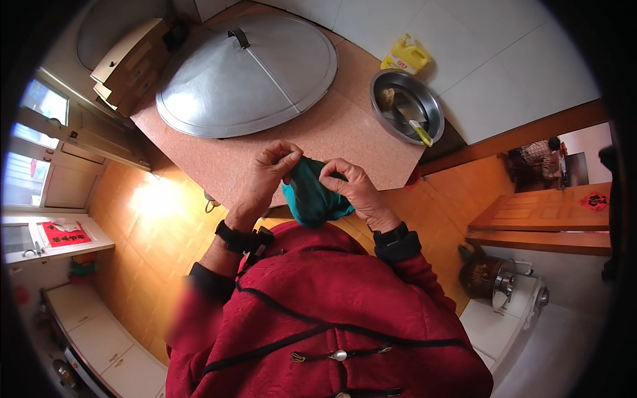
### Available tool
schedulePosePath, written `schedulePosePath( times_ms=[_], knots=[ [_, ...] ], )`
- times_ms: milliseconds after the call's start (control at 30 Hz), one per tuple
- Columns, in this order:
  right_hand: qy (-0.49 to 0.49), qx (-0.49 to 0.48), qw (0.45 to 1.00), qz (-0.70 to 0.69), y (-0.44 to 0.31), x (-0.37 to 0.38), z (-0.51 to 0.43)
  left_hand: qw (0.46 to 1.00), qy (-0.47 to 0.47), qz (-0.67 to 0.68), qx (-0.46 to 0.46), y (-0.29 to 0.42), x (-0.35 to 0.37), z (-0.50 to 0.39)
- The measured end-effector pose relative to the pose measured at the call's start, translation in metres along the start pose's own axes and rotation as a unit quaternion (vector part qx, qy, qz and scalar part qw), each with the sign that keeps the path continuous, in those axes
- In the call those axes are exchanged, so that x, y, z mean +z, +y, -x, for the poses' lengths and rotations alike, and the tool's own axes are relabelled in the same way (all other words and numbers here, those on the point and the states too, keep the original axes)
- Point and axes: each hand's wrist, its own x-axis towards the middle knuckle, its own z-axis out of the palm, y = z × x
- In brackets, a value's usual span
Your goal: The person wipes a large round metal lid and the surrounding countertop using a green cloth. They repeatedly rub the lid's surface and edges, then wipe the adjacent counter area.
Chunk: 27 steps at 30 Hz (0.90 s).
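Observation:
A teal cloth bag or garment (316, 199) hangs between both hands, just in front of the red jacket I wear. My left hand (273, 166) pinches its dark upper edge between thumb and fingers. My right hand (353, 186) holds the opposite side of that edge in a similar pinch. The lower part of the cloth sags in a rounded shape near my waist. Whether anything lies inside the cloth cannot be seen. Beyond the hands is a pinkish speckled countertop (338, 129), with a large domed metal lid (249, 79) on it.
Right of the lid stands a steel basin (438, 112) holding a green-handled tool (421, 133) and other items. A yellow plastic jug (405, 54) is behind it, by the wall. Cardboard boxes (132, 62) stand left. A person (542, 156) is beyond the doorway at right.

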Motion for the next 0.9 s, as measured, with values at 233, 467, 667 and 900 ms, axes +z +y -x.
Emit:
schedulePosePath(
  times_ms=[233,467,667,900],
  knots=[
    [0.023,0.017,0.999,0.015,-0.003,0.018,0.012,0.998,-0.046,-0.002,0.042,0.010,0.003,0.011],
    [0.012,0.028,1.000,0.008,0.005,0.017,0.028,0.998,-0.037,-0.018,0.048,0.006,0.003,0.021],
    [-0.037,0.078,0.996,-0.035,0.006,0.018,0.038,0.998,-0.027,-0.031,0.049,-0.003,0.002,0.022],
    [0.083,0.008,0.978,-0.191,0.001,0.023,0.034,0.990,0.011,-0.114,0.076,-0.007,0.006,0.024]
  ],
)
